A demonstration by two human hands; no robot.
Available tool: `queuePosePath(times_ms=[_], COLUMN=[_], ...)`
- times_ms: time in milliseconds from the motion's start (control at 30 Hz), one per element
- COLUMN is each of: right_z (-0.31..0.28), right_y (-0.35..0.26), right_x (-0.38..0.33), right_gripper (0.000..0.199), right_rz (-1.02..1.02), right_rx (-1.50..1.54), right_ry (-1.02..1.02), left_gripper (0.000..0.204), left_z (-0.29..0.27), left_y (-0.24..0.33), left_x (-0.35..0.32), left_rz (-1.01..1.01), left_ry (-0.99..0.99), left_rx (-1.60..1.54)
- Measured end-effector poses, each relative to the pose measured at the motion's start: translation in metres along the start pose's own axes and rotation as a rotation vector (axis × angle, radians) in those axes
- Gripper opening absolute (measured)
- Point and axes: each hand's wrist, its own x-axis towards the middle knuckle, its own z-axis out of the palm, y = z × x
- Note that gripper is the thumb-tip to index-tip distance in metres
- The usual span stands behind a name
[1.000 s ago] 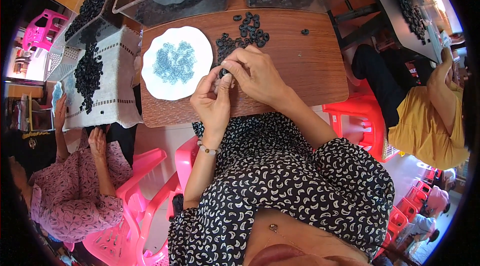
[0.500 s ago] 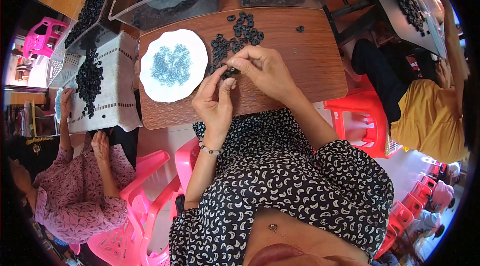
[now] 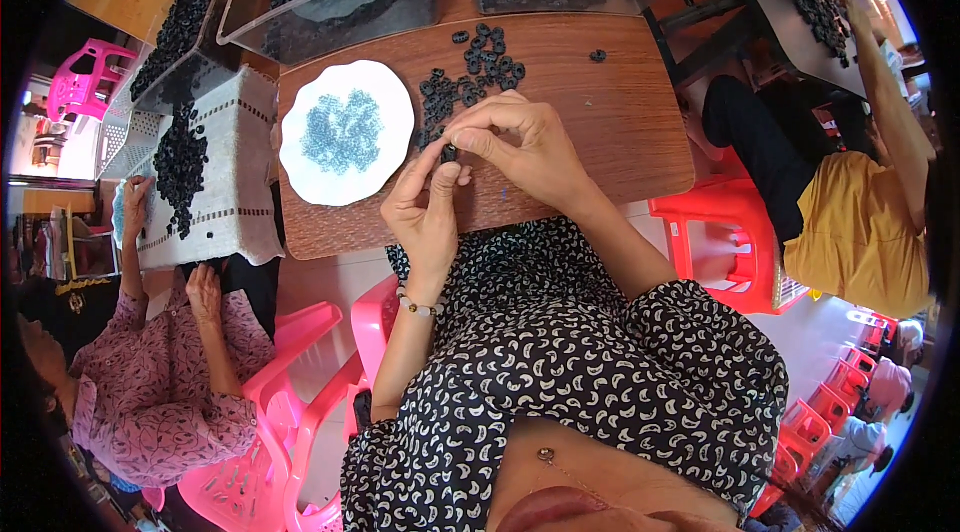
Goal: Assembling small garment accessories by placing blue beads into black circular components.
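Observation:
Between the thumb and forefinger of my left hand point(image 3: 425, 210) is a small black ring-shaped part point(image 3: 449, 153), held upright over the near part of the wooden table. The fingertips of my right hand point(image 3: 520, 144) are pinched together at the top of that part. Whatever they grip is too small to make out. Just beyond my hands lies a loose pile of similar black parts point(image 3: 468, 90). To the left, a white scalloped plate point(image 3: 300, 177) bears a thin spread of tiny blue-grey pieces point(image 3: 343, 130).
Clear plastic bins point(image 3: 345, 27) of black parts line the table's far edge. One black part point(image 3: 597, 56) lies apart on the right. A person in a patterned shirt point(image 3: 160, 392) sits at a cloth-covered table on the left; another in yellow point(image 3: 860, 232) is at the right, near a red stool point(image 3: 725, 232).
The black part has turned more upright in my left fingers, and my right fingertips have shifted slightly left onto its top. The person in yellow has moved an arm toward the parts.

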Motion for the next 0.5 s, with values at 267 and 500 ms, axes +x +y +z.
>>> queuePosePath(times_ms=[267, 500], right_z=[0.001, -0.019], right_y=[0.0, 0.014], right_x=[-0.003, -0.026], right_gripper=[0.02, 0.02], right_rz=[-0.14, 0.359], right_rx=[-0.255, 0.533], right_ry=[-0.008, -0.32], left_gripper=[0.03, 0.032], left_z=[-0.004, -0.015], left_y=[-0.003, -0.017], left_x=[-0.002, -0.015], left_rz=[-0.098, -0.401], left_ry=[-0.036, -0.342], left_rx=[-0.053, -0.286])
